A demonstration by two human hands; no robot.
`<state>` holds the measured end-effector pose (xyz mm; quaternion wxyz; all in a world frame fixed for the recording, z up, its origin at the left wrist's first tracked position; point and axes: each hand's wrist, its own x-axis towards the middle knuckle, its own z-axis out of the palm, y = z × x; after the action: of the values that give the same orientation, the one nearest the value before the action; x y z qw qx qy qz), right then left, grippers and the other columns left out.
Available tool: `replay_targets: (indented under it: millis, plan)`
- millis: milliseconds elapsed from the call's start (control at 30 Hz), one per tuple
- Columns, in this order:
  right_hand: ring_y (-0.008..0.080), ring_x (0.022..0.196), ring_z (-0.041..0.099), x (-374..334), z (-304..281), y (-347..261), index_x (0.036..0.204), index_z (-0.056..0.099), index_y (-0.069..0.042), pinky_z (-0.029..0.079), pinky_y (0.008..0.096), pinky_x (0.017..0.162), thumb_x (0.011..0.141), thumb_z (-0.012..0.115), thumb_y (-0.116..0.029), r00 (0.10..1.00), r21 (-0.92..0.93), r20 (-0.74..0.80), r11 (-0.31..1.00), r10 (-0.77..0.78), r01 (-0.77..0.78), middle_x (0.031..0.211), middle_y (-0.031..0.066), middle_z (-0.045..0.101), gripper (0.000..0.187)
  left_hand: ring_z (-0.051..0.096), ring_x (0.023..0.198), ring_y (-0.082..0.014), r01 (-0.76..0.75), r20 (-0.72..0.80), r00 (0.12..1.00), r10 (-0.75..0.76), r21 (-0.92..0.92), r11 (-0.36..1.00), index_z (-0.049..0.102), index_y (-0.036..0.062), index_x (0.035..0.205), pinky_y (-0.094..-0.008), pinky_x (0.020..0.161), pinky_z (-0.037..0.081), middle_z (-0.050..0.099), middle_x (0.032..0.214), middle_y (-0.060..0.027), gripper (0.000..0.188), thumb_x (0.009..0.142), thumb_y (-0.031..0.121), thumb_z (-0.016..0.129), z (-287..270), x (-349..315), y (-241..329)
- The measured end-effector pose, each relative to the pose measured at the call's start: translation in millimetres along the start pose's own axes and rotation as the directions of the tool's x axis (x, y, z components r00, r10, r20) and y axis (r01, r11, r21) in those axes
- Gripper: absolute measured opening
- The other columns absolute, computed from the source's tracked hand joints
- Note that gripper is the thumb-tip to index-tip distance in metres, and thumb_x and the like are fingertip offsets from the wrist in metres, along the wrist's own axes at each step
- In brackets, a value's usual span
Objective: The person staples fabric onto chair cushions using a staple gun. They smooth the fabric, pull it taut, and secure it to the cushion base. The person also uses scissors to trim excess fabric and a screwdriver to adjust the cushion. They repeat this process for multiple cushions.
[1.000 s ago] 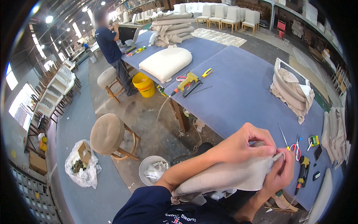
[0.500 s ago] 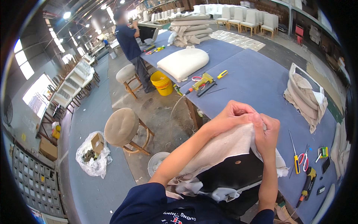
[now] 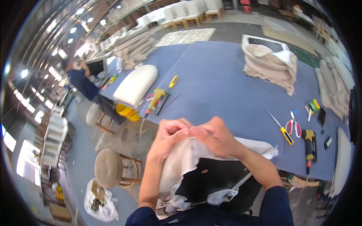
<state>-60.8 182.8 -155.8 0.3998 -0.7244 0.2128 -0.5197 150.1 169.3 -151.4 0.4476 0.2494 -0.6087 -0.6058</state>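
Observation:
Both hands meet at the upper edge of a beige fabric cover [image 3: 174, 162] on a chair part with a black panel [image 3: 211, 179]. My left hand [image 3: 171, 136] pinches the fabric edge with bent fingers. Right beside it, my right hand [image 3: 215, 137] is closed on the same edge, thumb against the left fingers. The fabric hangs down on the left of the black panel, and white padding [image 3: 256, 147] sticks out to the right. Crumpled white wadding [image 3: 222, 196] shows at the panel's lower edge, near my body.
On the blue table [image 3: 211, 83] lie a screwdriver [image 3: 281, 130], red-handled scissors [image 3: 293, 126], a staple gun [image 3: 310, 148], another yellow staple gun [image 3: 158, 97] and a white cushion [image 3: 137, 84]. A fabric-draped panel [image 3: 269, 62] sits at the back right. A round stool [image 3: 109, 167] stands left; a co-worker [image 3: 85, 81] stands beyond.
My view has swung to the right, so the table things sit further left. Both hands stay together on the fabric edge, and the right forearm now slants in more from the right.

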Motion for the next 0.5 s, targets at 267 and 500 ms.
replay_targets:
  millis: [267,500]
  plan:
    - [0.0133,0.057,0.030,-7,-9,-8,0.072,0.054,0.004,0.031,0.0349,0.049,0.106,0.057,-0.028,0.999,-0.012,0.026,0.999,0.048,-0.047,0.060,0.0101,0.032,0.046,0.065,0.099,-0.0169,-0.093,-0.034,0.995,0.095,0.053,0.994,0.072,-0.0038,0.099,-0.0302,0.086,0.051,0.070,0.105,-0.0121,0.013,0.087,0.000,0.076,26,-8,8]
    - [0.0245,0.050,0.038,-23,-4,-24,0.065,0.051,-0.001,0.032,0.0371,0.051,0.100,0.062,-0.021,0.994,-0.081,-0.032,0.992,-0.103,0.100,0.056,0.0075,0.044,0.042,0.064,0.102,-0.0130,-0.123,-0.029,0.991,0.132,0.209,0.970,0.068,-0.0018,0.113,-0.0253,0.088,0.050,0.068,0.109,-0.0089,0.036,0.079,0.001,0.078,49,-21,22]
